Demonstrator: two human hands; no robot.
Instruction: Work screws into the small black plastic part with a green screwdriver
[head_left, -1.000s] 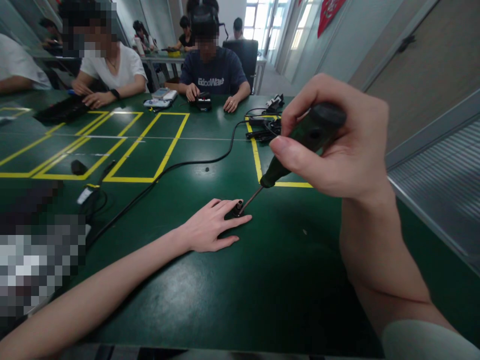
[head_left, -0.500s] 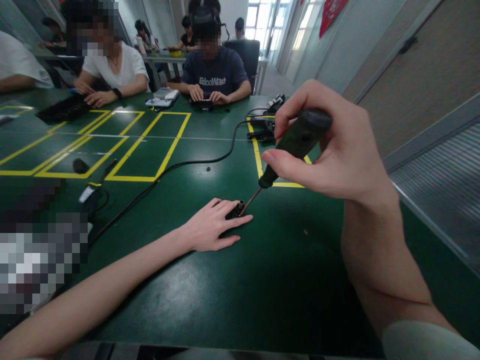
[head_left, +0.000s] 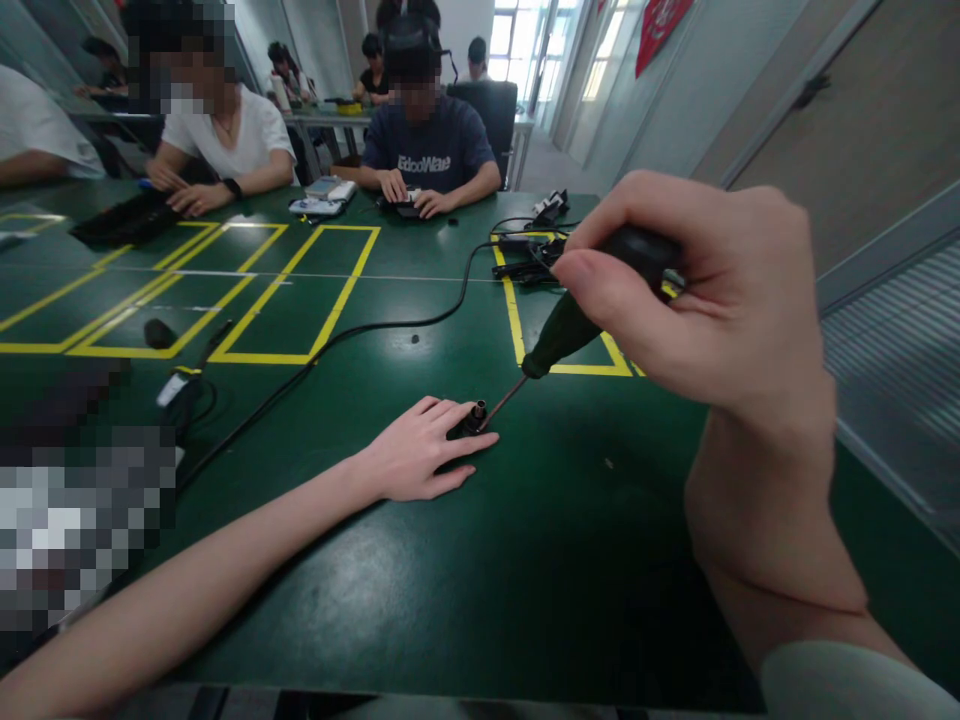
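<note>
My right hand (head_left: pixel 697 290) is closed round the dark green handle of a screwdriver (head_left: pixel 564 330), which slants down to the left. Its thin shaft ends at a small black part with a metal cylinder on top (head_left: pixel 477 414), lying on the green table (head_left: pixel 420 600). My left hand (head_left: pixel 424 450) rests on the table with its fingers spread on both sides of this part, pressing or steadying it; the contact is partly hidden under the fingers.
A black cable (head_left: pixel 360 328) runs across the table. Black adapters (head_left: pixel 525 258) lie at the back right, and a bundled cord (head_left: pixel 180 392) at the left. Across the table sit people, one in a dark blue shirt (head_left: pixel 427 140). Yellow tape (head_left: pixel 262 357) marks rectangles.
My right hand has shifted to the right and turned about the screwdriver handle, which leans lower. The screwdriver's tip stays at the black part. My left hand has hardly moved.
</note>
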